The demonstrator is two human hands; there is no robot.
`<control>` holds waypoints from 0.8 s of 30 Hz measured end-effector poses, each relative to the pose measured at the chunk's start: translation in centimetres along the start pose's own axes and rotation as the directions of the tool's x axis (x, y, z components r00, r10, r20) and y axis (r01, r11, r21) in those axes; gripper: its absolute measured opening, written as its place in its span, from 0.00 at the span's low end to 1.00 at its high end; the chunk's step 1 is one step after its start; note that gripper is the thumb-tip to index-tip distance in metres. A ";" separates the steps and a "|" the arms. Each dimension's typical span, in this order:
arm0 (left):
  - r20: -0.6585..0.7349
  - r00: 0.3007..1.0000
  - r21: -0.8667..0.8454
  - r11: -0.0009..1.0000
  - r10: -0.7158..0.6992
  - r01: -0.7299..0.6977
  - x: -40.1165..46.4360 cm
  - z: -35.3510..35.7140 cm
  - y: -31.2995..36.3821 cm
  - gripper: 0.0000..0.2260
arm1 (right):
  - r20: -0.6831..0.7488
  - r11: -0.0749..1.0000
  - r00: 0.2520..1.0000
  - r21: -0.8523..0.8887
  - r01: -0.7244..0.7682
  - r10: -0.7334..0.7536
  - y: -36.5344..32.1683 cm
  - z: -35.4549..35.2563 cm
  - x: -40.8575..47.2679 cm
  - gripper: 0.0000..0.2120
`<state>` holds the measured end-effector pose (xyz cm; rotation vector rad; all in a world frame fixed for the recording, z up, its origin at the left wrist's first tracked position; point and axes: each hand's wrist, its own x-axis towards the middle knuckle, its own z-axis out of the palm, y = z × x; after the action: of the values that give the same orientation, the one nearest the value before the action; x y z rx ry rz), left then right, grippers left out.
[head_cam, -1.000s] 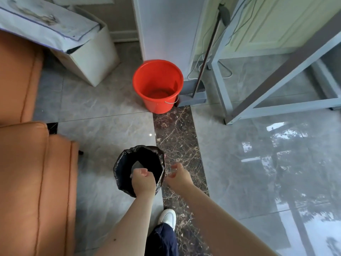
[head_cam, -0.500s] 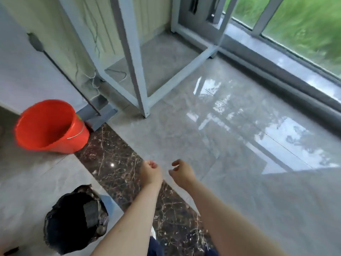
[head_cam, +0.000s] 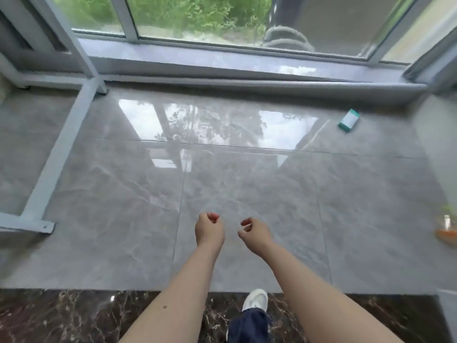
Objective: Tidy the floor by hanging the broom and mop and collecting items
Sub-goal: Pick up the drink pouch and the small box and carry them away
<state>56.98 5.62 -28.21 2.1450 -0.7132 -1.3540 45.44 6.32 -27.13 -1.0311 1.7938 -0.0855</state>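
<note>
On the grey tiled floor below the window, the view takes in a wide, mostly bare stretch of glossy tile with a dark marble strip along the near edge. A pale metal frame stands at left, its foot resting on the tile. Neither broom nor mop is in view, so I cannot say whether they are hung.

I judge the step in hand to be the collecting of loose items. Two candidates show. A glass jar with orange contents and a green sprig sits at the far right edge, partly cut off. A small green-and-white box lies flat on the tile near the sill, well apart from both hands.

Left hand: fingers curled loosely inward, holding nothing. Right hand: same loose curl, thumb and forefinger slightly parted, also empty. Both hang out in front over bare tile, near each other but not touching. One white shoe stands on the marble strip.

Next move, my reading: walk forward and right to the box, bend, open a hand and pinch it by its long edges. It lies flat on slick tile, so it may slide; press down lightly before lifting.
</note>
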 end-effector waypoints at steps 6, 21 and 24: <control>0.269 0.951 0.121 0.974 0.154 -0.192 -5.8 16.5 8.6 0.03 | -0.199 0.982 0.970 0.158 -0.106 0.137 8.5 -17.1 1.4 0.16; 0.601 0.767 0.276 0.843 0.224 -0.462 -8.0 36.7 18.8 0.04 | -0.332 0.770 0.829 0.614 -0.172 0.450 18.0 -32.1 5.1 0.11; 0.635 0.736 0.297 0.807 0.233 -0.511 -5.7 39.6 21.8 0.04 | -0.360 0.744 0.816 0.656 -0.124 0.453 17.4 -34.8 8.0 0.13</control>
<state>15.06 -11.95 -25.24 1.7082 -1.7769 -1.7233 6.57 -1.45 -24.89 -0.2333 2.1613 -0.7517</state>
